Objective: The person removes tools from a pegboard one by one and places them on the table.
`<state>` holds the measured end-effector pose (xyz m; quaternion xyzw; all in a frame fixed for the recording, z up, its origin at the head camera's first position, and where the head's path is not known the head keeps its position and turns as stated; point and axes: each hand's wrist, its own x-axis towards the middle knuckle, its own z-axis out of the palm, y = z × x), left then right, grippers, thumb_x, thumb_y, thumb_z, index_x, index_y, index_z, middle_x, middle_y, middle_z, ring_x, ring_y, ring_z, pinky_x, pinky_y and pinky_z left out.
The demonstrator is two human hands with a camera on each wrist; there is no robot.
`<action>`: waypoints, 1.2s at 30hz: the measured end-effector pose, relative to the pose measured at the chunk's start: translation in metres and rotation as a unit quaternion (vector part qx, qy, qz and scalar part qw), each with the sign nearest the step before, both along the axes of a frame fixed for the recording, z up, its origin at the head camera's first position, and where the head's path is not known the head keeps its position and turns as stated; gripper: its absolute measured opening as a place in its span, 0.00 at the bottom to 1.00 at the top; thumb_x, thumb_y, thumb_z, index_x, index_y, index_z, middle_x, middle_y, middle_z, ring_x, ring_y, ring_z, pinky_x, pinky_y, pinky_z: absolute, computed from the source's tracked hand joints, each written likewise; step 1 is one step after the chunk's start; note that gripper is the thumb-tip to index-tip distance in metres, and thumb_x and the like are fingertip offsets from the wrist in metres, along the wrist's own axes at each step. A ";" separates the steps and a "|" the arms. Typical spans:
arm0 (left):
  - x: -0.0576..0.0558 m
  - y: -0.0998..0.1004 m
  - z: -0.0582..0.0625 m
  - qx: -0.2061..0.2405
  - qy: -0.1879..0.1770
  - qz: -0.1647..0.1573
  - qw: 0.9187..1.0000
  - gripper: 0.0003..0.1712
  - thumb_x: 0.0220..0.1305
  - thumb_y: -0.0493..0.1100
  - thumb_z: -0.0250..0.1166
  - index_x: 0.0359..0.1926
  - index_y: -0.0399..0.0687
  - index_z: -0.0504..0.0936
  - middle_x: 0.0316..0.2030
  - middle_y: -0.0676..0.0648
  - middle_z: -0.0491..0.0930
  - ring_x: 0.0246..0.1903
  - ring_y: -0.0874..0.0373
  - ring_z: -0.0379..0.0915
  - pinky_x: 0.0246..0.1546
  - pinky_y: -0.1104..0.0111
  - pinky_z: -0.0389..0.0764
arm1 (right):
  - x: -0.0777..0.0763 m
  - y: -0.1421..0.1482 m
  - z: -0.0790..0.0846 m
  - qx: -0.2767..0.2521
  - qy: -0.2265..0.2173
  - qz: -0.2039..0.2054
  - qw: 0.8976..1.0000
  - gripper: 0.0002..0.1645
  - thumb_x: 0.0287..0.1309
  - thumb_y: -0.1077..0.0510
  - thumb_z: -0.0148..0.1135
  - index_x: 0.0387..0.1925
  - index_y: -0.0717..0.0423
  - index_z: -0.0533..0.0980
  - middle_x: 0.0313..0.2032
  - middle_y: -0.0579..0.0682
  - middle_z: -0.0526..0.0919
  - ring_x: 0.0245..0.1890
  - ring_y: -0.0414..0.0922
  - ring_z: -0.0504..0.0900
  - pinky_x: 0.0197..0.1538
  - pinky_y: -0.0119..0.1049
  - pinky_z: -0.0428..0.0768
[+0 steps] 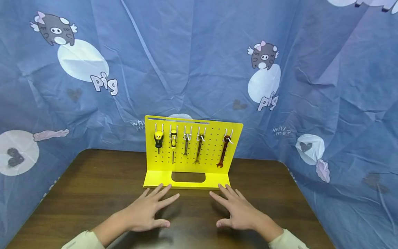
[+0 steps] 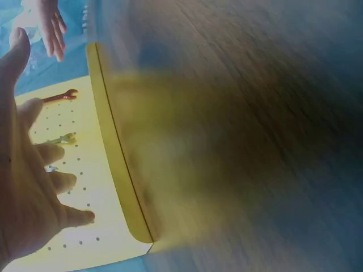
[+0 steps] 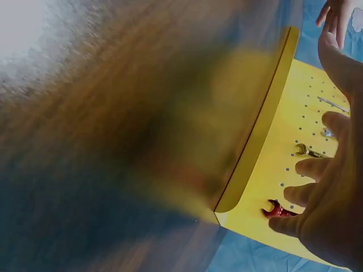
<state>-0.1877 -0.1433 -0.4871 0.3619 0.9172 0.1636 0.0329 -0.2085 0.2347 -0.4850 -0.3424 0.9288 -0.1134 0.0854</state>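
Note:
A yellow pegboard stand (image 1: 189,162) stands upright on the brown table, with tools hung from its metal hooks. On its left are a stubby screwdriver (image 1: 159,138) and a longer, thinner screwdriver (image 1: 173,140), both yellow and black. A small wrench (image 1: 186,145) and a longer wrench (image 1: 199,150) hang in the middle. Farther right hangs a reddish wrench (image 1: 223,152). My left hand (image 1: 147,209) is spread in front of the stand's left front edge, holding nothing. Likewise spread and holding nothing, my right hand (image 1: 239,211) is before the right front edge.
The dark wooden table (image 1: 102,186) extends to both sides of the stand. Blue cloth (image 1: 199,69) printed with pigs hangs behind the table and along its sides. A slot-like cutout (image 1: 188,172) opens in the stand's base.

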 end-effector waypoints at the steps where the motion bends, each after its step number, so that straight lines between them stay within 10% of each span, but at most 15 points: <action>1: -0.002 0.002 0.000 0.013 -0.002 0.003 1.000 0.46 0.66 0.72 0.58 0.79 0.70 0.52 0.78 0.42 0.48 0.74 0.35 0.50 0.63 0.31 0.57 | -0.002 0.000 0.001 -0.005 0.007 -0.002 1.000 0.57 0.57 0.30 0.66 0.79 0.28 0.46 0.79 0.55 0.44 0.77 0.63 0.46 0.70 0.69 0.51; 8: -0.019 0.019 0.002 0.104 -0.020 0.032 0.994 0.45 0.65 0.65 0.65 0.78 0.63 0.59 0.74 0.44 0.63 0.67 0.42 0.66 0.62 0.45 0.71 | -0.015 -0.002 0.008 -0.081 0.044 -0.031 0.995 0.54 0.57 0.40 0.73 0.78 0.29 0.54 0.76 0.54 0.57 0.73 0.60 0.59 0.68 0.67 0.59; 12: -0.031 0.031 -0.001 0.200 -0.071 0.035 0.977 0.43 0.63 0.57 0.71 0.75 0.55 0.65 0.69 0.46 0.69 0.59 0.48 0.76 0.57 0.49 0.76 | -0.026 -0.001 0.010 -0.158 0.043 -0.053 0.985 0.51 0.55 0.47 0.76 0.76 0.34 0.60 0.72 0.54 0.65 0.69 0.59 0.67 0.65 0.65 0.66; 18: -0.046 0.050 -0.008 0.297 -0.115 0.049 0.947 0.39 0.61 0.47 0.75 0.70 0.46 0.72 0.64 0.44 0.76 0.46 0.51 0.83 0.48 0.56 0.82 | -0.046 0.002 0.014 -0.290 0.065 -0.095 0.950 0.42 0.53 0.57 0.78 0.69 0.50 0.72 0.62 0.51 0.77 0.61 0.53 0.76 0.59 0.56 0.76; 24: -0.054 0.067 -0.011 0.332 -0.130 0.052 0.933 0.36 0.60 0.46 0.75 0.67 0.43 0.75 0.62 0.44 0.78 0.42 0.56 0.83 0.40 0.67 0.83 | -0.060 0.005 0.024 -0.396 0.052 -0.137 0.906 0.33 0.56 0.67 0.73 0.64 0.62 0.75 0.58 0.61 0.80 0.56 0.61 0.78 0.53 0.59 0.78; 30: -0.066 0.090 -0.015 0.367 -0.133 0.081 0.917 0.33 0.60 0.45 0.75 0.65 0.42 0.78 0.56 0.43 0.82 0.40 0.56 0.83 0.37 0.69 0.82 | -0.058 -0.002 0.059 -0.428 0.037 -0.169 0.887 0.28 0.59 0.71 0.68 0.61 0.71 0.74 0.54 0.68 0.80 0.54 0.63 0.79 0.55 0.63 0.77; 36: -0.079 0.112 -0.023 0.389 -0.115 0.104 0.908 0.30 0.60 0.42 0.75 0.61 0.37 0.79 0.53 0.41 0.84 0.37 0.55 0.82 0.34 0.70 0.81 | -0.076 -0.002 0.066 -0.469 0.043 -0.193 0.861 0.21 0.60 0.72 0.67 0.55 0.73 0.78 0.51 0.71 0.81 0.49 0.61 0.81 0.50 0.29 0.79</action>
